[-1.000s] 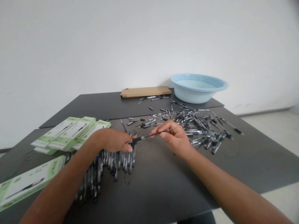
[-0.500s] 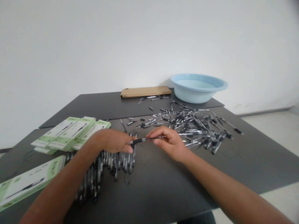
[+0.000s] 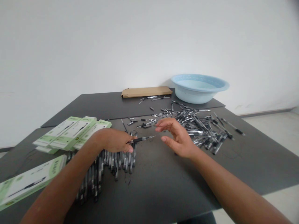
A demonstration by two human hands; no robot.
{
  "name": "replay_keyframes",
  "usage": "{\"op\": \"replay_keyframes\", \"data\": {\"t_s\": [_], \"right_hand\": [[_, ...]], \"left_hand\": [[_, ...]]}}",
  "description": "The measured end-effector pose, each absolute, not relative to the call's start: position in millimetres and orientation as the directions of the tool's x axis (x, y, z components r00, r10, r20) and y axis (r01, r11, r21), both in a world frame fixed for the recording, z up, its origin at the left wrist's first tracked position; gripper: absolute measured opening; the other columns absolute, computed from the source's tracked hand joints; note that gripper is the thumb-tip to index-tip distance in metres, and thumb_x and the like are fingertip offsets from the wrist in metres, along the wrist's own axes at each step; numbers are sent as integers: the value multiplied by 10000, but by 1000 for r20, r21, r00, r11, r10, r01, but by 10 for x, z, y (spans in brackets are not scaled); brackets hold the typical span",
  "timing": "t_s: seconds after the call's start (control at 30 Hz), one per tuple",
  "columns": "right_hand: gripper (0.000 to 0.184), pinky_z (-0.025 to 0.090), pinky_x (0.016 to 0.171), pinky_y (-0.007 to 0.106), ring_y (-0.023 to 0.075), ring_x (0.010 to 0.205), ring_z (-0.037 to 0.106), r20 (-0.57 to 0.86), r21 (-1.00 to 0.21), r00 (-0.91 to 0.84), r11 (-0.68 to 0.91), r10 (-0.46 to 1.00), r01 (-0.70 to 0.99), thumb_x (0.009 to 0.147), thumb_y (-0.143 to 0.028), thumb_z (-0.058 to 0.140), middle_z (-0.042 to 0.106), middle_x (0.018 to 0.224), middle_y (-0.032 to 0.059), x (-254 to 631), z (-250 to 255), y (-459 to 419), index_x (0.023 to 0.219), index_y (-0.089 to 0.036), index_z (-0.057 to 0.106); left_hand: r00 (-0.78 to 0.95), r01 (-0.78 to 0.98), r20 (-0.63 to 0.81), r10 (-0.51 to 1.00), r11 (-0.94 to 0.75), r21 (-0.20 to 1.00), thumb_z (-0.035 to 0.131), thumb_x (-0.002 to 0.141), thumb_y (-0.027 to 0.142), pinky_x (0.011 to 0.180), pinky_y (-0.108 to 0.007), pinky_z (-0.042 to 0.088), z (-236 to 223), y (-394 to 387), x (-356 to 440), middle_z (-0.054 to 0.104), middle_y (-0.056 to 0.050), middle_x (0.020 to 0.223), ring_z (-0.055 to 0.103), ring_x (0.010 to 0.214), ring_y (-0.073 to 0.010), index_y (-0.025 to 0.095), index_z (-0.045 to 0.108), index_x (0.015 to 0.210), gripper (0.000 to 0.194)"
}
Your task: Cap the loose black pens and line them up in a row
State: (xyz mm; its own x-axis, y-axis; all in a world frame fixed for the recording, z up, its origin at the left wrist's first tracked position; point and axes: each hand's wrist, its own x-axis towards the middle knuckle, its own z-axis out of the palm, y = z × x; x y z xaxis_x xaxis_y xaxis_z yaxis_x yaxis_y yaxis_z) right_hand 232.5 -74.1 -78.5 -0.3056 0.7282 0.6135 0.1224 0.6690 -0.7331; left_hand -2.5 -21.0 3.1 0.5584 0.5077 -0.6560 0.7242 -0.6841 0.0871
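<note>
My left hand [image 3: 118,140] is closed around the rear of a gel pen [image 3: 139,139]. The pen has a black grip and a clear front end, and its bare tip points right. My right hand [image 3: 176,137] is raised just beyond that tip, thumb and fingers apart, with nothing visible between them. Below my left hand lie rows of capped pens [image 3: 119,161], partly covered by my forearm. A heap of loose pens and pen parts [image 3: 198,127] spreads behind and to the right of my right hand.
White-and-green pen boxes [image 3: 70,132] are stacked at the left, and another box [image 3: 32,180] lies nearer. A light blue basin [image 3: 197,95] stands at the back right beside a flat brown cardboard piece [image 3: 147,92]. Some thin pen parts [image 3: 156,97] lie before the cardboard on the dark table [image 3: 163,193].
My right hand has let go of the pen's front end, opened and moved a little to the right. The left hand still holds the pen in nearly the same place.
</note>
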Motion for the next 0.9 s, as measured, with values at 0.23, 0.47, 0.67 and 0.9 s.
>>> {"op": "replay_keyframes", "data": {"t_s": [0.23, 0.47, 0.67, 0.9], "right_hand": [[198, 456, 881, 392, 200, 971, 539, 638, -645, -345, 723, 688, 248, 839, -167, 566, 560, 999, 65, 2283, -789, -738, 1025, -213, 516], [168, 454, 820, 349, 181, 897, 537, 634, -620, -352, 724, 689, 301, 830, -152, 574, 555, 944, 53, 2234, -784, -769, 980, -197, 513], [93, 442, 766, 309, 166, 843, 536, 617, -600, -377, 723, 691, 344, 853, -119, 529, 566, 881, 37, 2174, -773, -796, 895, -201, 514], [83, 442, 749, 311, 171, 823, 537, 592, -598, -415, 722, 691, 348, 857, -132, 530, 569, 862, 39, 2119, -801, -802, 888, -207, 515]], "left_hand": [[587, 696, -650, 482, -711, 102, 457, 921, 373, 799, -290, 471, -23, -183, -23, 662, -123, 1182, 633, 1000, -258, 186, 481, 1351, 469], [541, 718, -663, 518, -695, 44, 471, 902, 400, 817, -283, 460, -41, -193, 0, 633, -117, 1234, 609, 1045, -256, 190, 442, 1386, 528], [553, 718, -662, 506, -692, 70, 492, 895, 367, 780, -271, 468, -40, -221, 27, 677, -93, 1159, 632, 982, -247, 210, 492, 1347, 479], [560, 706, -656, 506, -706, 59, 493, 897, 368, 774, -295, 474, -46, -243, 49, 684, -119, 1131, 639, 971, -266, 186, 509, 1334, 474]]}}
